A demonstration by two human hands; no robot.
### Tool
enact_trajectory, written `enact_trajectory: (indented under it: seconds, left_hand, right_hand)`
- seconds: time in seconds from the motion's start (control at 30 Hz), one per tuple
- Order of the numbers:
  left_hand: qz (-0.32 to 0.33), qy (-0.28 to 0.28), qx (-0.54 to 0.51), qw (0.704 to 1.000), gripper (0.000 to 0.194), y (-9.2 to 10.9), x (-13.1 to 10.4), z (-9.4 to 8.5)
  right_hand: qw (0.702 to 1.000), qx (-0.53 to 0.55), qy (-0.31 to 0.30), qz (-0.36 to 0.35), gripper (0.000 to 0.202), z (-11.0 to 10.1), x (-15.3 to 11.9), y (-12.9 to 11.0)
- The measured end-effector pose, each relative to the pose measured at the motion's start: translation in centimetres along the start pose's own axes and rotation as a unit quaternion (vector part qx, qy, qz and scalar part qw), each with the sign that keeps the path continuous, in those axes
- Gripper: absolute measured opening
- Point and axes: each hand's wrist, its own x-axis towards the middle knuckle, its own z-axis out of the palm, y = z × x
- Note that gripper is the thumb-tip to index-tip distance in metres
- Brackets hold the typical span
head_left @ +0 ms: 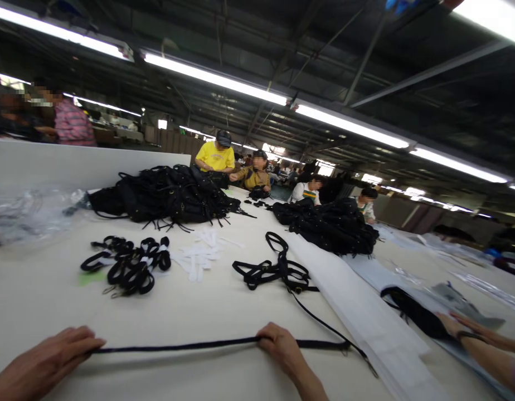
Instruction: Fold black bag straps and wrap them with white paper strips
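Your left hand (52, 356) pinched one end of a black strap (178, 347), and your right hand (285, 351) gripped it farther along, so that it lay nearly straight between them, low over the pale counter (157, 323). Beyond your right hand the strap ran on to the edge of the white sheets (366, 317), where a thinner cord (320, 320) crossed it near a metal hook (372, 367). That crossing was judged the weak point: a pull to the left could have snagged the cord, drawn in the loose tangle of straps (288, 272) ahead of your right hand, or rucked the sheets. A light pinch by your left hand could have let the end slip, causing twist or slack. Ahead, between your hands, lay banded strap bundles (132, 267) and white paper strips (199, 253); a wide sweep could have scattered the strips. As for containers, crumpled clear plastic (32, 214) lay beyond your left hand, possibly bags, their contents indistinct. Farther off stood a left black heap (169, 195) and a right black heap (328, 223), perhaps of soft bags, their insides hidden. To the right of your right hand, a co-worker's hands (470, 326) touched a black article (412, 312).
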Motion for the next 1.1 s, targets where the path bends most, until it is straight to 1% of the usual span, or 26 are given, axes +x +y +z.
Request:
enact_trajectory:
  seconds: [0.07,0.1,0.17,0.23,0.27,0.33,0.4,0.47,0.57,0.63,0.67,0.77,0.83,0.9,1.0,1.1]
  left_hand:
    - [-0.062,-0.079,0.009,0.995,0.033,0.4,-0.2,-1.0]
    - [-0.083,-0.099,0.023,0.991,0.034,0.7,-0.3,-1.6]
    - [-0.094,-0.117,0.044,0.988,0.044,1.5,-0.4,-2.4]
    - [-0.094,-0.122,0.060,0.986,0.061,2.7,-0.3,-2.9]
    - [-0.093,-0.124,0.067,0.986,0.067,3.4,-0.3,-3.1]
    - [-0.086,-0.130,0.073,0.985,0.073,5.3,0.2,-3.1]
    - [-0.067,-0.132,0.062,0.987,0.073,7.7,1.0,-2.7]
    - [-0.041,-0.132,0.042,0.989,0.073,10.3,2.2,-1.7]
    - [-0.002,-0.137,0.009,0.991,0.070,14.2,4.2,0.5]
    - [0.015,-0.140,-0.011,0.990,0.067,16.1,5.4,2.1]
    - [0.019,-0.139,-0.019,0.990,0.064,16.7,5.9,2.8]
    - [0.024,-0.121,-0.043,0.991,0.051,17.4,6.5,4.5]
    - [0.028,-0.106,-0.065,0.992,0.042,17.1,6.5,5.5]
    - [0.037,-0.099,-0.086,0.991,0.036,16.5,6.4,6.4]
    - [0.049,-0.103,-0.099,0.989,0.030,15.7,6.6,7.4]
    - [0.049,-0.118,-0.098,0.987,0.025,15.5,6.8,7.7]
  right_hand:
    - [1.000,0.000,-0.003,0.002,0.024,0.2,0.3,-0.2]
    - [1.000,-0.004,-0.004,0.002,0.025,0.4,0.5,-0.4]
    - [1.000,-0.020,-0.009,-0.002,0.025,0.7,0.8,-0.7]
    - [0.999,-0.043,-0.013,-0.009,0.025,0.9,1.0,-1.1]
    - [0.998,-0.055,-0.016,-0.012,0.025,1.0,1.1,-1.2]
    - [0.997,-0.079,-0.019,-0.014,0.025,1.1,1.1,-1.4]
    - [0.995,-0.095,-0.019,-0.015,0.025,1.2,1.0,-1.5]
    - [0.995,-0.098,-0.014,-0.015,0.026,1.2,0.9,-1.5]
    - [0.996,-0.090,-0.009,-0.025,0.031,0.9,0.6,-1.3]
    - [0.995,-0.094,-0.004,-0.026,0.033,0.5,0.3,-0.9]
    - [0.995,-0.102,0.002,-0.023,0.034,0.1,0.0,-0.6]
    - [0.989,-0.144,0.020,-0.010,0.035,-1.2,-1.4,0.2]
    - [0.985,-0.170,0.024,-0.005,0.035,-2.1,-2.5,0.5]
    - [0.982,-0.187,0.030,0.006,0.036,-2.8,-3.5,0.8]
    - [0.981,-0.187,0.050,0.029,0.038,-3.3,-4.5,1.3]
    - [0.982,-0.163,0.081,0.041,0.037,-3.2,-5.0,1.8]
